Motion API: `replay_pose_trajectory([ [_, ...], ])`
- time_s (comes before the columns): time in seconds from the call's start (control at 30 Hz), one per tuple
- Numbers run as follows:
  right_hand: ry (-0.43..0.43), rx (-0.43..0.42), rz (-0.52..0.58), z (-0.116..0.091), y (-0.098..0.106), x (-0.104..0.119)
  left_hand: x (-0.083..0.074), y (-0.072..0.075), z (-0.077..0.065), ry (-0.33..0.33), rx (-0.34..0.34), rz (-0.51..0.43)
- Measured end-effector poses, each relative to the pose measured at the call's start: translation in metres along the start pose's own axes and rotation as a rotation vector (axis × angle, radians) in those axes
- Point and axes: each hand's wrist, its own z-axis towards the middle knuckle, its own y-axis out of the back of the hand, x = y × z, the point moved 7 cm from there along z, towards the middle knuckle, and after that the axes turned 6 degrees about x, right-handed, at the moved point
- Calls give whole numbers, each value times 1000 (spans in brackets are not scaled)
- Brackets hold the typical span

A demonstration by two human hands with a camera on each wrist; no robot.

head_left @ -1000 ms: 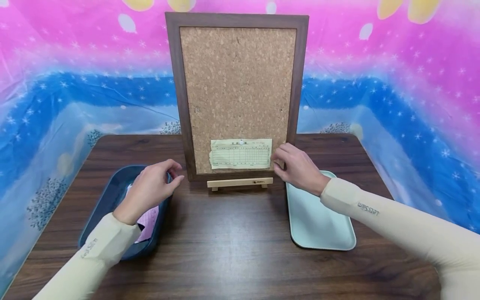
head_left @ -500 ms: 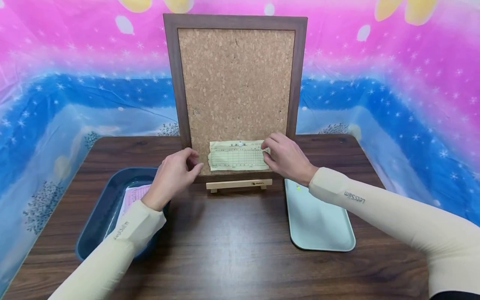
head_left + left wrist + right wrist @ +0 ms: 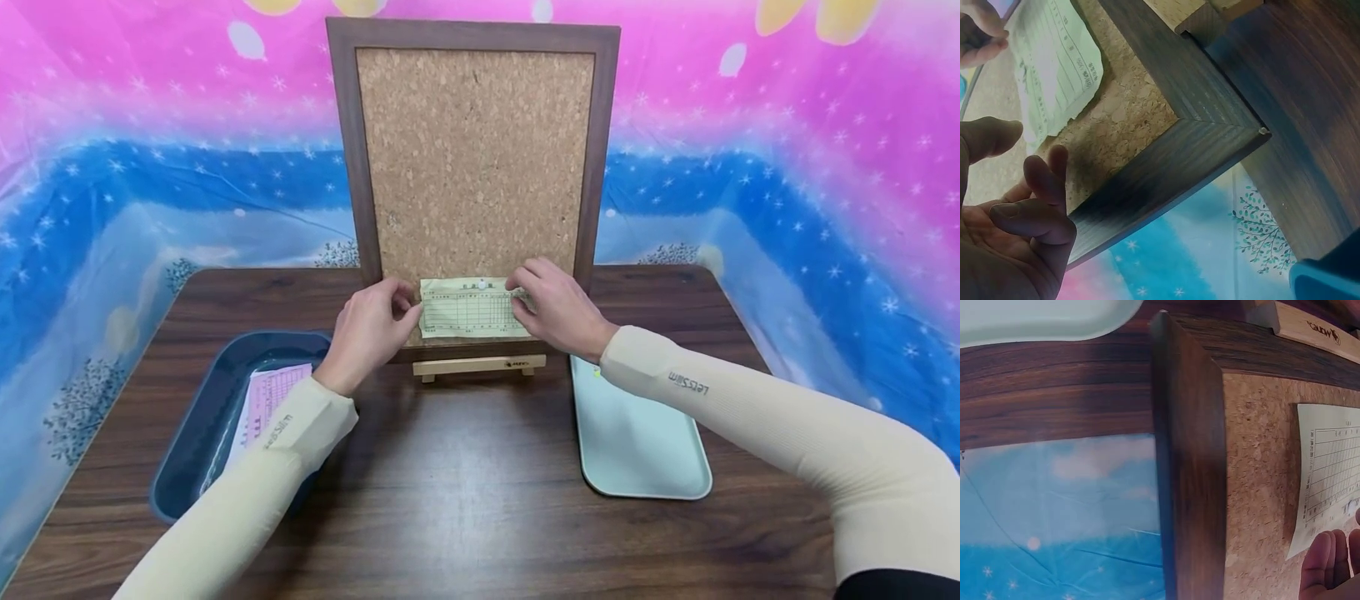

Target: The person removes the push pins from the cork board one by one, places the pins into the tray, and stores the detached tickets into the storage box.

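Note:
A pale green printed slip [image 3: 453,314] hangs low on a cork board [image 3: 472,167] with a dark wooden frame. A white pushpin [image 3: 482,284] sits at its top middle. My left hand [image 3: 371,329] is at the slip's left edge; in the left wrist view its thumb and bent fingers stand apart with nothing between them. My right hand [image 3: 562,308] overlaps the slip's right end in the head view, thumb and fingertips bent and slightly apart, near the pushpin. The right wrist view shows its fingers [image 3: 1317,559] close to the slip [image 3: 1335,469].
A light wooden stand [image 3: 480,365] supports the board. At left, a dark blue tray [image 3: 176,458] holds pink and white printed slips [image 3: 273,396]. A pale green tray [image 3: 652,458] lies at right, with a small yellow thing [image 3: 597,372] near its far end. Patterned cloth surrounds the table.
My left hand has moved right and up from over the blue tray to the slip's left edge. The right hand has moved left from beside the slip to over its right end.

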Motion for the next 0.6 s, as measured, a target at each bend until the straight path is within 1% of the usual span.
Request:
replay_pose_trajectory([
  [0.13, 3, -8, 5, 8, -2, 3, -1, -2, 5, -3, -6, -10],
  [0.27, 6, -11, 4, 17, -5, 5, -5, -5, 11, -18, -21, -4],
  [0.33, 3, -8, 2, 22, -7, 6, -7, -6, 13, -16, -30, 5],
  [0.47, 3, -3, 11, 29, -12, 9, -9, -7, 15, -6, -40, 27],
  [0.6, 8, -2, 13, 33, -16, 13, -11, -7, 16, -11, -54, 35],
])
